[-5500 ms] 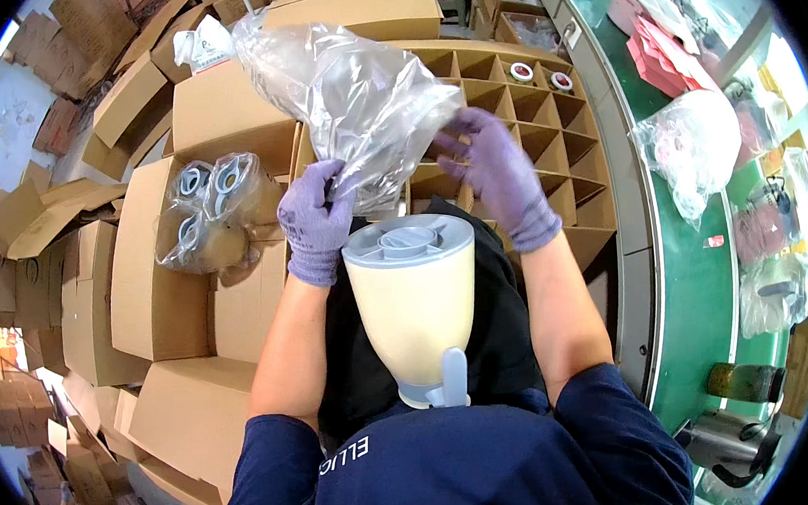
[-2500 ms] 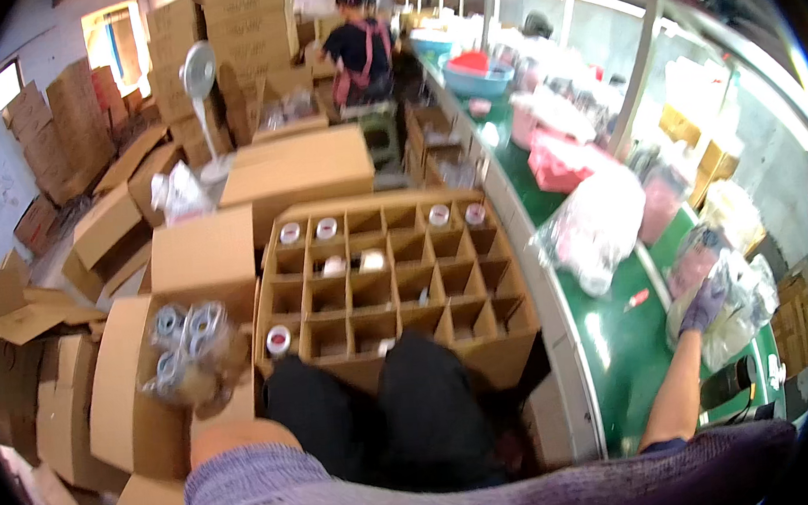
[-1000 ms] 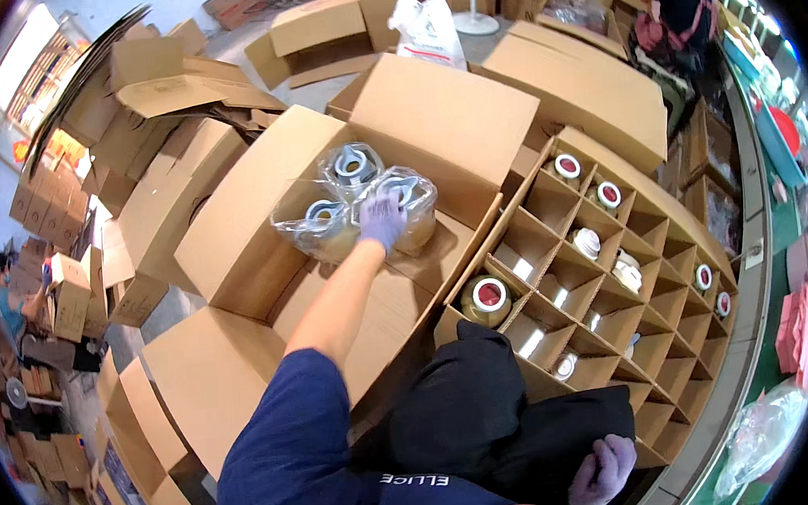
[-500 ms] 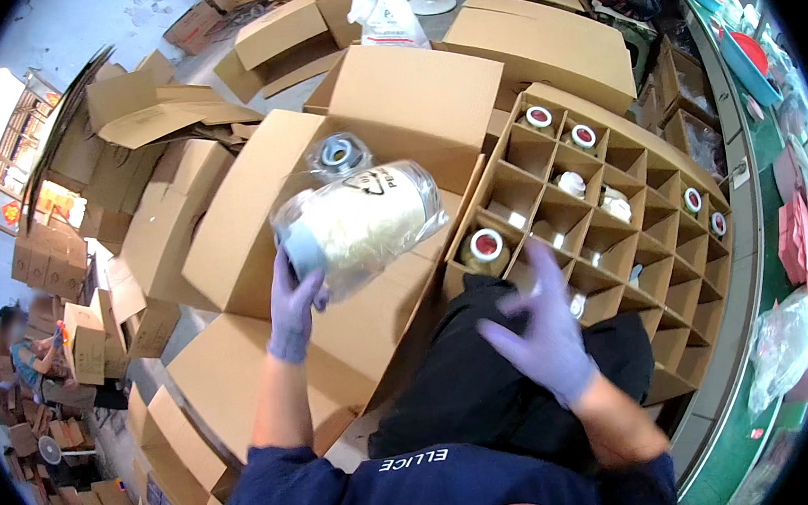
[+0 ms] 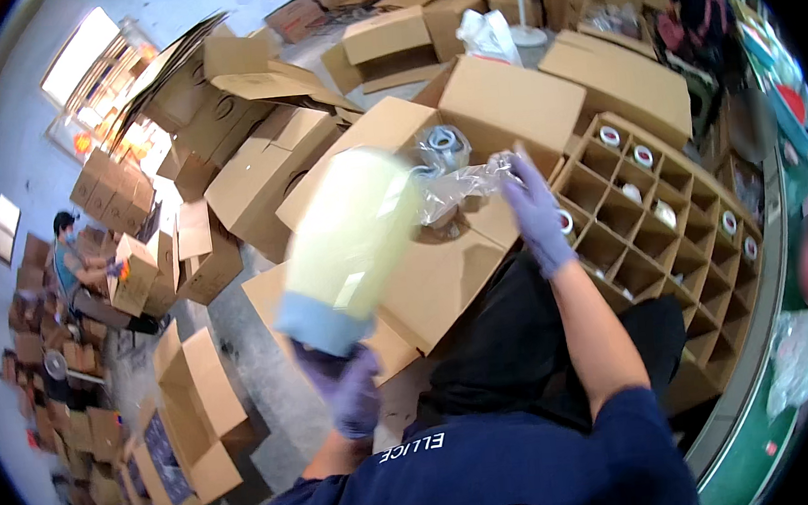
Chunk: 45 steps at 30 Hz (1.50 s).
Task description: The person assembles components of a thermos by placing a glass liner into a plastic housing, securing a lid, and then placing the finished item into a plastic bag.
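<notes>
At centre frame, the left hand (image 5: 351, 401) clamps the pale jar (image 5: 351, 247) by its blue base; the right hand (image 5: 536, 212) pinches the plastic bag (image 5: 460, 183). Risk: the tilted jar slipping out as the bag pulls.

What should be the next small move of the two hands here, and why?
Probably the right hand should keep pulling the clear plastic bag away. The left hand grips the pale yellow jar with the light blue base at that base, and the bag is already mostly off it, trailing from its far end.
</notes>
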Each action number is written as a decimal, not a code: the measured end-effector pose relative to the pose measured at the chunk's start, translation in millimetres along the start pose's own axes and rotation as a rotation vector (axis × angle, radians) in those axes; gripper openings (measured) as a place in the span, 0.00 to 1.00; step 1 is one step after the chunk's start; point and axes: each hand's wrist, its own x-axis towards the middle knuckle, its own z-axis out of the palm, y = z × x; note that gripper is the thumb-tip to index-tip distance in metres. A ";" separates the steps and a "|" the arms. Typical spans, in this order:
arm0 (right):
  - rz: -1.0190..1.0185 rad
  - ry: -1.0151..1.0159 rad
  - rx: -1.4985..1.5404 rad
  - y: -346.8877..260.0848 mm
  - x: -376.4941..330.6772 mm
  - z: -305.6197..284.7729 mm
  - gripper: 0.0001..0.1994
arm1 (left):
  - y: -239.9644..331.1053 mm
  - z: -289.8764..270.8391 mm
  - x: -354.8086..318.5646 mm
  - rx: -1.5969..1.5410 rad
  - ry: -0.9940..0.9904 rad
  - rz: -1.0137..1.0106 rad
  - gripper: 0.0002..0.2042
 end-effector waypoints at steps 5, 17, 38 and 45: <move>0.184 0.186 0.404 -124.3 -75.6 -89.5 0.18 | -84.2 32.9 -55.9 0.043 -1.181 0.116 0.16; -0.125 0.385 -0.665 -84.2 -174.2 -194.8 0.06 | -130.4 65.7 -33.4 0.335 -2.338 0.012 0.28; 0.110 0.107 -0.461 -62.9 -177.5 -235.8 0.39 | -142.6 256.7 4.4 -0.210 -1.390 -0.746 0.43; 0.388 -0.071 -0.646 -18.5 -193.0 -249.8 0.30 | -132.1 249.5 -16.2 -0.186 -1.524 -0.678 0.39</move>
